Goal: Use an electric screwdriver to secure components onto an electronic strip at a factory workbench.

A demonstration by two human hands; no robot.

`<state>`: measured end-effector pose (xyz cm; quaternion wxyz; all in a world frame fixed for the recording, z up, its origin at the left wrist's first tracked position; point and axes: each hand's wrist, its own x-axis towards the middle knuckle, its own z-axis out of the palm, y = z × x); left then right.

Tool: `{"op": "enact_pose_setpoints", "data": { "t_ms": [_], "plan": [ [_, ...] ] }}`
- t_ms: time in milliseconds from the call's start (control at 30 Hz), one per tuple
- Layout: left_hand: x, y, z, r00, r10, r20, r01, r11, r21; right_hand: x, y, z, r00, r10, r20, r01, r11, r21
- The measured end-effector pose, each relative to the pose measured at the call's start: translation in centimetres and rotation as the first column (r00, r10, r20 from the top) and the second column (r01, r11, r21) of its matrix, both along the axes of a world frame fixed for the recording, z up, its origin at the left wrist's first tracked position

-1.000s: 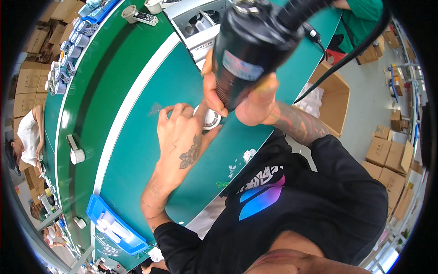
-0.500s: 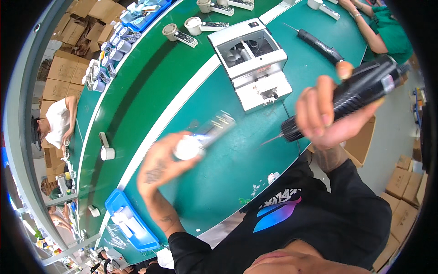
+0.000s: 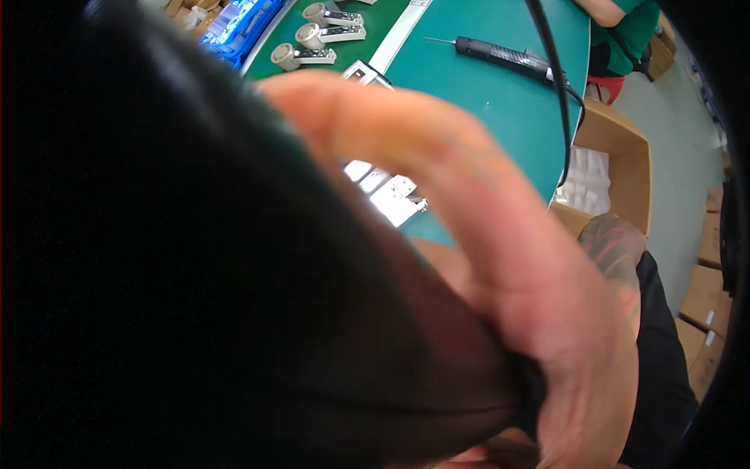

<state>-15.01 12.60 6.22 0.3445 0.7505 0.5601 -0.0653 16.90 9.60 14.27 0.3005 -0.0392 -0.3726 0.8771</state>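
Very near the camera, my right hand [image 3: 516, 242] curls its fingers around a large, blurred black body. This looks like the electric screwdriver [image 3: 258, 313] held there half a second ago, though its tip does not show. It blocks the left and lower part of the view. My left hand and the white part it held are not to be seen behind it. Between my fingers a bit of the white screw feeder [image 3: 394, 202] shows on the green table [image 3: 461, 86].
A second black electric screwdriver [image 3: 508, 61] lies across the far table. Several white round-headed parts [image 3: 328, 34] stand beyond, near a blue tray [image 3: 242, 31]. A black cord [image 3: 553, 59] hangs at the right. Beside the table is an open carton [image 3: 629, 164]; a person in green [image 3: 637, 35] is behind.
My right hand has come up close to the camera with the black screwdriver, covering much of the view. My left hand and its white part have gone from sight. The view has shifted rightward.
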Motion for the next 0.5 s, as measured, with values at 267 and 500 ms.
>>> {"op": "enact_pose_setpoints", "data": {
  "t_ms": [267, 500],
  "plan": [
    [-12.1, 13.4, -5.7, 0.942, 0.333, 0.049, -0.328, 0.875, 0.356, 3.4, -2.4, -5.3, 0.966, -0.044, -0.256, 0.068, 0.994, 0.085],
    [-17.8, 18.0, -10.8, 0.958, 0.284, 0.035, -0.25, 0.769, 0.589, 3.6, 3.0, -6.1, 0.912, -0.283, 0.298, 0.348, 0.917, -0.193]
  ]
}}
